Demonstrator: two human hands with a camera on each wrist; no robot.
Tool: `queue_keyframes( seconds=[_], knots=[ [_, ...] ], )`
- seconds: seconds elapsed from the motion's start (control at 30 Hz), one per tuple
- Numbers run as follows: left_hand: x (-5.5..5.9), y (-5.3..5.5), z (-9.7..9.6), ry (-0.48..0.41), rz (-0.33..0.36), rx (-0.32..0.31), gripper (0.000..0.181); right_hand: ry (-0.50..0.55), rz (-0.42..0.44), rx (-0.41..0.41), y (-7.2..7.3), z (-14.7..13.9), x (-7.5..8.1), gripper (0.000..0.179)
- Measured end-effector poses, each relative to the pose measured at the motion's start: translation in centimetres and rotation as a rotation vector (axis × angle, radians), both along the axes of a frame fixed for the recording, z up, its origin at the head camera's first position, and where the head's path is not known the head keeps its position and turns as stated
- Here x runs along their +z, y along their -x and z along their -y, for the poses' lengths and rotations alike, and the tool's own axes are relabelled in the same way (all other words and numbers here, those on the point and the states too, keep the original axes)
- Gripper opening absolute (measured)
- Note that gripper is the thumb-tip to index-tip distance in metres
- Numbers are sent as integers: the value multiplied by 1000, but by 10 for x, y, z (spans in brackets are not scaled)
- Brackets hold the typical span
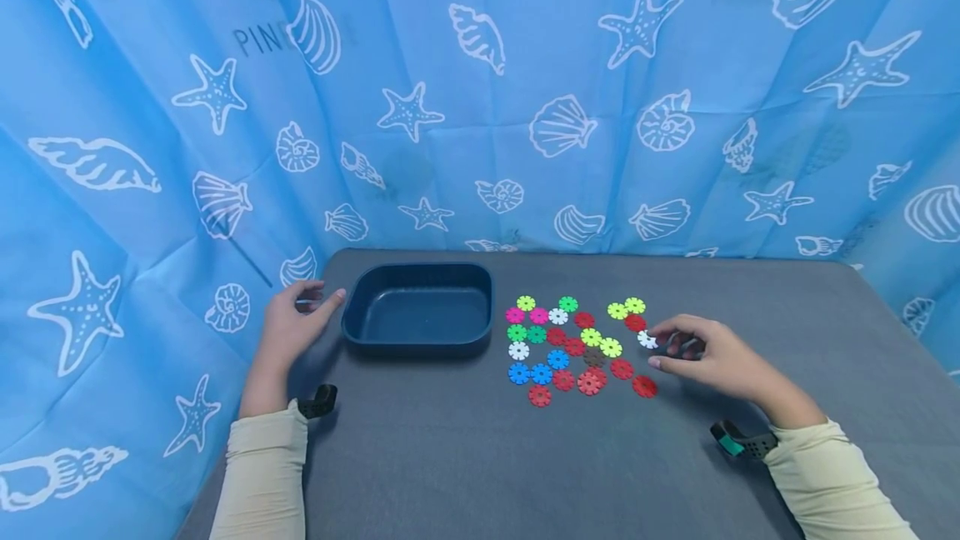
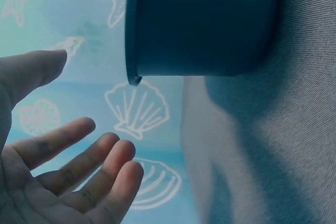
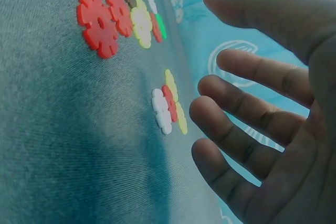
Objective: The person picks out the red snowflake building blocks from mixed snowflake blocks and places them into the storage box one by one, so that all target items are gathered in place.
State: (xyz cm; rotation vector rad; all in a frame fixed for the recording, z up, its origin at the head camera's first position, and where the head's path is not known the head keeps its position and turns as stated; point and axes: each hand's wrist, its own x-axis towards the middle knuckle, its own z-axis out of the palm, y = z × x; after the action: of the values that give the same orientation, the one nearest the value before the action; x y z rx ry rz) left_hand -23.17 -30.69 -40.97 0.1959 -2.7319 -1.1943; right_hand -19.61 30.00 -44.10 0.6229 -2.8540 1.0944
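Just left of the dark blue tub (image 1: 418,350), my left hand (image 1: 294,325) hovers with its thumb near the rim. In the left wrist view its fingers (image 2: 113,166) are loosely bent, with nothing between them. My right hand (image 1: 705,354) is above the table at the right edge of a spread of notched plastic discs. Closest to its fingertips is a white disc (image 1: 647,340), beside a red disc (image 1: 636,322) and two yellow ones. The right wrist view shows the thumb and fingers (image 3: 252,124) apart from that white disc (image 3: 161,110), holding nothing.
Several more discs lie flat between tub and right hand, among them a green disc (image 1: 567,304), a blue disc (image 1: 557,359), a brown disc (image 1: 593,357) and a red disc (image 1: 644,387). A grey cloth covers the table (image 1: 480,457). Behind hangs a blue curtain (image 1: 480,90) with shell prints.
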Motion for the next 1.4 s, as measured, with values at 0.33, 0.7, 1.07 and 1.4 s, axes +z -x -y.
queue_keyframes(
  seconds=[0.33, 0.7, 1.07, 1.4],
  knots=[
    [-8, 8, 5, -165, 154, 0, 92, 13, 7, 36, 0, -3, -6, 39],
    [-18, 14, -2, -342, 184, 9, 81, 41, 82, 93, 2, -5, -10, 40],
    [-26, 16, -3, -337, 205, -33, 82, 46, 143, 164, 3, -7, -10, 38],
    [-29, 18, -3, -336, 229, -20, 79, 26, 208, 233, 5, -7, -11, 40]
  ],
)
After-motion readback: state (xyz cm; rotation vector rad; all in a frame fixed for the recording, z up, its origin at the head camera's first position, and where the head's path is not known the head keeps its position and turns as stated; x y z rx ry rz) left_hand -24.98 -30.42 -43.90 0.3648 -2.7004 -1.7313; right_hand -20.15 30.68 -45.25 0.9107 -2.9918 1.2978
